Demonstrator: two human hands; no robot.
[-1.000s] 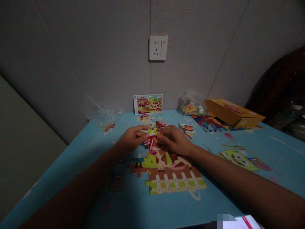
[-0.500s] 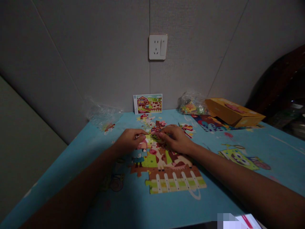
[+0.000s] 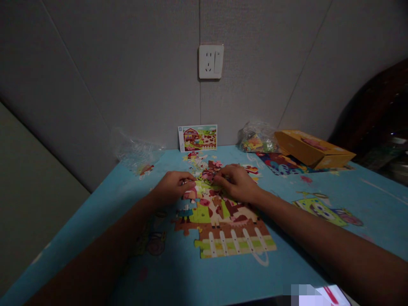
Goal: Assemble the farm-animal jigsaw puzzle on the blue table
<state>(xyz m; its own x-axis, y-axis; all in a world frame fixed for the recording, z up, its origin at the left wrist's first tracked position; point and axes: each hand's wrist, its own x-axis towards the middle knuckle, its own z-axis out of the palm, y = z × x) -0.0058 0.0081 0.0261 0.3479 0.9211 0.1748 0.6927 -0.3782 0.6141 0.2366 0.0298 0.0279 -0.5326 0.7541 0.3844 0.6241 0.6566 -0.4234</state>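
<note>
A partly joined farm jigsaw puzzle point(image 3: 223, 231) lies flat on the blue table point(image 3: 95, 221), its white fence along the near edge. At the puzzle's far edge both of my hands meet over a yellow-green puzzle piece point(image 3: 201, 184). My left hand point(image 3: 172, 187) pinches it from the left with curled fingers. My right hand point(image 3: 237, 182) presses down on it from the right, fingers bent. The piece lies flat against the joined part. Several loose pieces point(image 3: 204, 163) lie just beyond my hands.
A reference picture card point(image 3: 197, 138) leans against the grey wall under a white socket point(image 3: 211, 62). A clear plastic bag point(image 3: 137, 151) lies at back left. Another bag of pieces point(image 3: 256, 138) and a yellow box point(image 3: 314, 149) sit at back right. A dark wooden chair back point(image 3: 376, 114) stands at right.
Both hands have brought the yellow-green piece down from just above the table onto the far edge of the joined puzzle and now press it there.
</note>
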